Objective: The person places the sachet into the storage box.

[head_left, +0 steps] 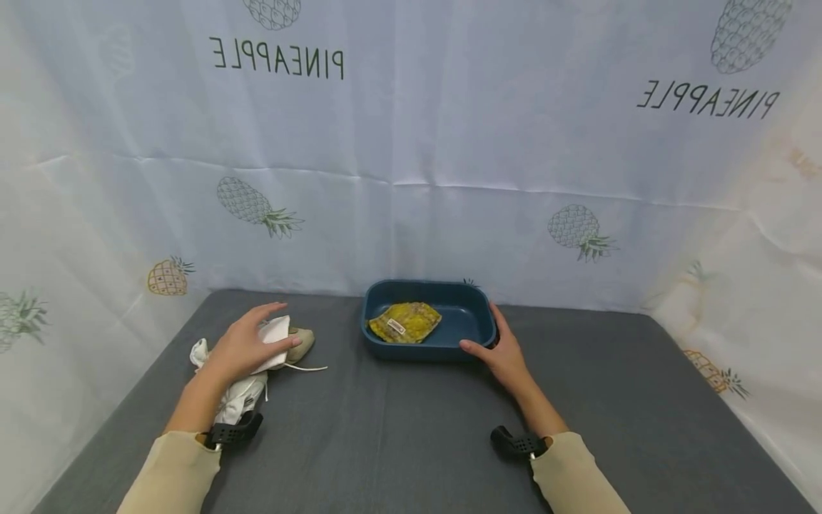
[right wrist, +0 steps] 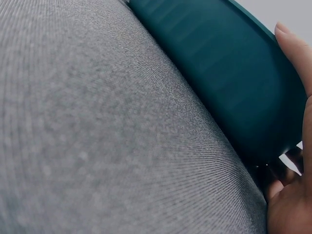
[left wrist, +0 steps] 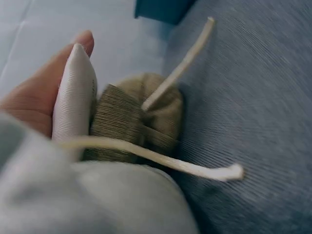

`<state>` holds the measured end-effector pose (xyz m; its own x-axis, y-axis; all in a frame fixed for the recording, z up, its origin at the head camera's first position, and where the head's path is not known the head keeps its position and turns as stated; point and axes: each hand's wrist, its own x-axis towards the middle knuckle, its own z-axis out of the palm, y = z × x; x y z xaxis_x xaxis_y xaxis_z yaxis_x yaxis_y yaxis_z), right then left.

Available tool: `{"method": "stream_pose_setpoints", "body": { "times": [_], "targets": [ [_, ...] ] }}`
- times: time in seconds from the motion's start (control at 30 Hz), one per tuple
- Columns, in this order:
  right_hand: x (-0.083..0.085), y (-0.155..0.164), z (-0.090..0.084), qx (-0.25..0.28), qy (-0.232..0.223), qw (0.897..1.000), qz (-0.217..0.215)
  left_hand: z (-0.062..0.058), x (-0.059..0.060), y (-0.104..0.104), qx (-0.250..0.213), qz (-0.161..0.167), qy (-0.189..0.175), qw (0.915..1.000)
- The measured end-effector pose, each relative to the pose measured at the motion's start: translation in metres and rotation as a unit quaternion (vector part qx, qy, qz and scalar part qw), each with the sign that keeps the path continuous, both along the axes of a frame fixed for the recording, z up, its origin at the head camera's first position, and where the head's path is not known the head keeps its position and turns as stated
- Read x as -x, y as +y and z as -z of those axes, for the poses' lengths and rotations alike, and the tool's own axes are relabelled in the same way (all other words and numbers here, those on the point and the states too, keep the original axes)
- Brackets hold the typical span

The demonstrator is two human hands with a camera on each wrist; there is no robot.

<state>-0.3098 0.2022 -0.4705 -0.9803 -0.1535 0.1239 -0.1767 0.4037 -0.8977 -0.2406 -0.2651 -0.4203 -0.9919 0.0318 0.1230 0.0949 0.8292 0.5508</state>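
Observation:
A dark blue rectangular bin (head_left: pixel 462 351) stands toward the back of the table. A yellow patterned sachet (head_left: pixel 411 320) with a small white label lies in its left part. My right hand (head_left: pixel 507 357) grips the bin's right end, thumb at the near side and fingers around the far corner. At the left, my left hand (head_left: pixel 240 348) is around a white cloth pouch (left wrist: pixel 74 100), thumb and fingers spread apart. Beside that pouch lies a tan drawstring pouch (left wrist: pixel 117 124). A pale pouch (head_left: pixel 240 396) lies under the left wrist, and light cords stick out.
The table (head_left: pixel 385 442) has a dark grey cloth cover. A white curtain (head_left: pixel 417 143) printed with pineapples hangs behind it and at both sides. Each wrist wears a black band (head_left: pixel 234 430).

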Motion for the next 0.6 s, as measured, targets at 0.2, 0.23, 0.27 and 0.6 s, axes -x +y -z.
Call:
{"method": "stream_pose_setpoints", "body": {
  "times": [0.2,0.23,0.27,0.6],
  "targets": [
    [0.0014,0.0008,0.0006,0.001,-0.001,1.000,-0.002,0.0062,0.0001,0.0014,0.042,-0.003,-0.003,0.9991],
    [0.0015,0.0008,0.0004,0.002,-0.002,1.000,-0.002,0.0065,-0.0002,0.0020,0.050,-0.002,-0.006,0.9987],
    [0.0016,0.0007,0.0003,0.003,-0.003,1.000,-0.002,0.0068,-0.0005,0.0023,0.058,0.001,-0.007,0.9983],
    [0.0006,0.0000,-0.0003,0.001,-0.008,1.000,-0.002,0.0102,-0.0014,0.0037,0.102,0.034,0.020,0.9941]
  ]
}}
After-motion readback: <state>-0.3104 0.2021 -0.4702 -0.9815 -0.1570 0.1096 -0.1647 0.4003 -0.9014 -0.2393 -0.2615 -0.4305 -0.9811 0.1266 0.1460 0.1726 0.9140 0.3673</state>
